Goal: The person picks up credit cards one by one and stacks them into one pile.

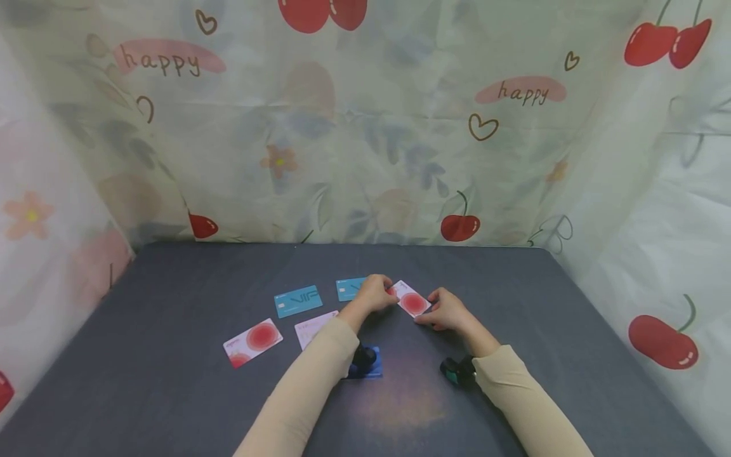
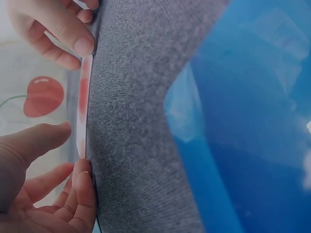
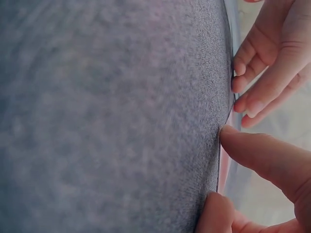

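Observation:
A white card with red circles (image 1: 412,301) lies on the dark grey table between the hands. My right hand (image 1: 451,312) pinches it by two edges at its right end, thumb nearer me and a finger on the far side. My left hand (image 1: 372,294) has its fingertips at the card's left end. In the left wrist view the left thumb (image 2: 46,138) stands apart from the card (image 2: 85,104), the fingers loosely bent. Partly hidden behind the left hand is a blue card (image 1: 347,289).
Left of the hands lie a blue VIP card (image 1: 298,301), a pale pink card (image 1: 313,326) partly covered by the left sleeve, and another red-circle card (image 1: 253,343). A glossy blue flat item (image 1: 374,368) lies beneath the left wrist. Patterned curtains (image 1: 365,158) surround the table.

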Demonstrator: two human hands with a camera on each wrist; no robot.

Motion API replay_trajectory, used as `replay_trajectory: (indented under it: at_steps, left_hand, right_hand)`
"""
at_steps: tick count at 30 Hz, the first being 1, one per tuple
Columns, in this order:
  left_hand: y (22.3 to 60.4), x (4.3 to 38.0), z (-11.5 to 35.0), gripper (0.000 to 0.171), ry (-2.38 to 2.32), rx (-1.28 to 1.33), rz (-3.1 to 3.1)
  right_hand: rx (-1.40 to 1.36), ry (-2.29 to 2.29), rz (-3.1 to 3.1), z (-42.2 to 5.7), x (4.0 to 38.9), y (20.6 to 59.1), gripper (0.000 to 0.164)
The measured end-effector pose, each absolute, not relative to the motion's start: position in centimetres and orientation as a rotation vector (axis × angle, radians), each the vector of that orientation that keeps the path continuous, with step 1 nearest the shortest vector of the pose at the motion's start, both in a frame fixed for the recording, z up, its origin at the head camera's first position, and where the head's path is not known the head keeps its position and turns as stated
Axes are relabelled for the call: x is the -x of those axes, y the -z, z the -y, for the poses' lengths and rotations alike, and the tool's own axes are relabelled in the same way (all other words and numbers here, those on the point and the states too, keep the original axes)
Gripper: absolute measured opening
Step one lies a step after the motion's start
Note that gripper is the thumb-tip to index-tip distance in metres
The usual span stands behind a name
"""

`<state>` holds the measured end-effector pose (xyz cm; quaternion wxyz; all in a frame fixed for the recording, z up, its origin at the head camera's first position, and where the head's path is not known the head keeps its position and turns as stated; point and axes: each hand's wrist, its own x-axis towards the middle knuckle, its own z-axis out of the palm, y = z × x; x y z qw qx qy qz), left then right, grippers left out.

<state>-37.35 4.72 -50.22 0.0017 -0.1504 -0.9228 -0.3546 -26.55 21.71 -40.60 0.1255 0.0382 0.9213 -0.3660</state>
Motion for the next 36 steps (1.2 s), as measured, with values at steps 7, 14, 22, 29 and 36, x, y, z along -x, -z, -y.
replay_trajectory:
  at_steps: [7,14,22,29,36]
  left_hand:
    - [48.2,36.6,-4.6,0.041,1.184,0.469,3.001]
    - [40.6,29.9,-3.7,0.023,1.259,0.427,3.017]
    - [40.7,29.8,-3.7,0.017,1.266,0.427,3.027]
    - [40.5,29.7,-3.7,0.016,1.308,0.402,3.029]
    - [40.2,29.2,-3.7,0.021,1.303,0.391,3.039]
  right_hand:
    - [-0.125,1.031,-2.683,-21.5,26.7,40.5,0.056]
    - [-0.104,1.029,-2.701,-21.5,27.0,40.7,0.051]
    - [-0.102,1.067,-2.697,-21.4,27.1,40.8,0.050]
    - [-0.101,1.076,-2.709,-21.2,27.0,40.7,0.052]
    - [-0.045,1.005,-2.786,-21.4,26.6,40.4,0.055]
